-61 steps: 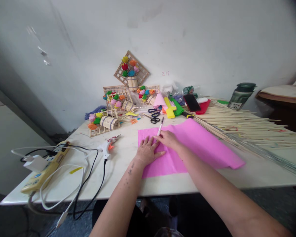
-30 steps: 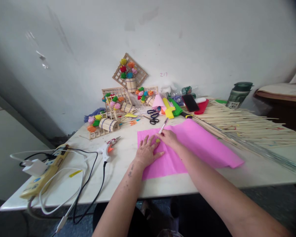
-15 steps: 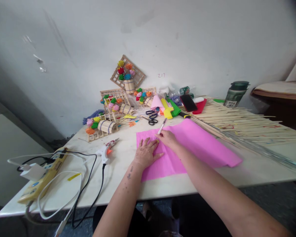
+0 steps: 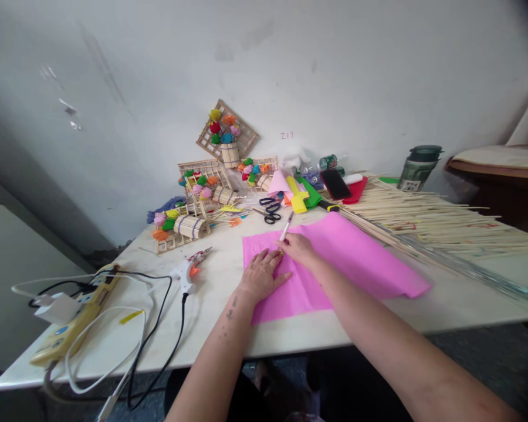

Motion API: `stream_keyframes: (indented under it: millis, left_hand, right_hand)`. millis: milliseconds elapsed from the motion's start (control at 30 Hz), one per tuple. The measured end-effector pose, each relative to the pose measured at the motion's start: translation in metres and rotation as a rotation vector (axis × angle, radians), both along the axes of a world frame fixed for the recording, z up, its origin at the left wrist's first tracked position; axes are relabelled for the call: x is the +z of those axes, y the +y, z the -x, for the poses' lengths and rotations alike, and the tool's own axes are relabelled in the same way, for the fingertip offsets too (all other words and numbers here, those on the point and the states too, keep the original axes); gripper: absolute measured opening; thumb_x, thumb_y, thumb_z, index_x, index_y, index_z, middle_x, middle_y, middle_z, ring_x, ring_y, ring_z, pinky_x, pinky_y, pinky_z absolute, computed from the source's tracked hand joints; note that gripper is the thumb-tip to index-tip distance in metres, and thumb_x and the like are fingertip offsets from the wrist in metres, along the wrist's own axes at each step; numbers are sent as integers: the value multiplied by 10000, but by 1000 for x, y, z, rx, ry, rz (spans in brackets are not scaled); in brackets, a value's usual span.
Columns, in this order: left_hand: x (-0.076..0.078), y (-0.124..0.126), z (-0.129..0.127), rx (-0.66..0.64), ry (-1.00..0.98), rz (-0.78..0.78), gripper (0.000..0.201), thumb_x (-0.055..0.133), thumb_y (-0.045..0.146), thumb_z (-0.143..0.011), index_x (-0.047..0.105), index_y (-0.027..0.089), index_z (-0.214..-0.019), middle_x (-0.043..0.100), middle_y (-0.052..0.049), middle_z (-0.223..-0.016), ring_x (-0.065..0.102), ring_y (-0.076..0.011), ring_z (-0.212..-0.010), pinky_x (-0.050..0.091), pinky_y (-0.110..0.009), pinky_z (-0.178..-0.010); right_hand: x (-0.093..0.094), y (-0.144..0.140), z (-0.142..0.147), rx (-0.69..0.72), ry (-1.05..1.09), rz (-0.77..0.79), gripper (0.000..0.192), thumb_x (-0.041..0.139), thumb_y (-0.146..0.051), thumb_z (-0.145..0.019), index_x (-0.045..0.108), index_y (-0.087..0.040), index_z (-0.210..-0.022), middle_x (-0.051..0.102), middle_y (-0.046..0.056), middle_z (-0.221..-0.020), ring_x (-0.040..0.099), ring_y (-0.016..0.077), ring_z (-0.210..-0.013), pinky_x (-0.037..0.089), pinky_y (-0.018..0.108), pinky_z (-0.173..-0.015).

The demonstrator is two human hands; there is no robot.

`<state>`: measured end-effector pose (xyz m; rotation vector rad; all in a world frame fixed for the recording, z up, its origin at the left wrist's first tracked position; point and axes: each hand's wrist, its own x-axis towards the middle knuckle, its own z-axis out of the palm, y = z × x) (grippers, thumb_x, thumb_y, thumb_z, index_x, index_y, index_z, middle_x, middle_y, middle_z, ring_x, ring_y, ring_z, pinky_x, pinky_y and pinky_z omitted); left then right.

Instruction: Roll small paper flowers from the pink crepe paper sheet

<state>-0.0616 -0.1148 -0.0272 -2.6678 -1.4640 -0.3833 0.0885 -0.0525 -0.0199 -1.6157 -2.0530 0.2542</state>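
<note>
Little has shifted since a second ago: both hands remain on the pink paper (image 4: 334, 258), spread across a white table (image 4: 211, 316) set against a scuffed white wall (image 4: 356, 76) where "217" is written in red. Left hand (image 4: 260, 274) lies flat and unclenched, pressing the sheet; right hand (image 4: 298, 247) pinches a pen (image 4: 286, 227), tip on the paper

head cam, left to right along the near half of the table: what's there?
power strip → glue gun → left hand → right hand holding a pen, both on the pink paper → bundle of bamboo sticks
</note>
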Motion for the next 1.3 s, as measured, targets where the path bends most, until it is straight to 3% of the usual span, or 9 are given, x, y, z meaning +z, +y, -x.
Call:
stream_keyframes:
  millis: [1300]
  left_hand:
    - [-3, 3, 1, -39, -18, -38, 536, 315, 522, -843, 427, 178, -1238, 450, -57, -1292, 329, -243, -1229, 296, -411, -1024]
  right_hand:
    - [0, 1, -6, 18, -75, -48, 315, 417, -424, -814, 624, -196, -878, 675, 62, -853, 598, 160, -773, 348, 219, -588]
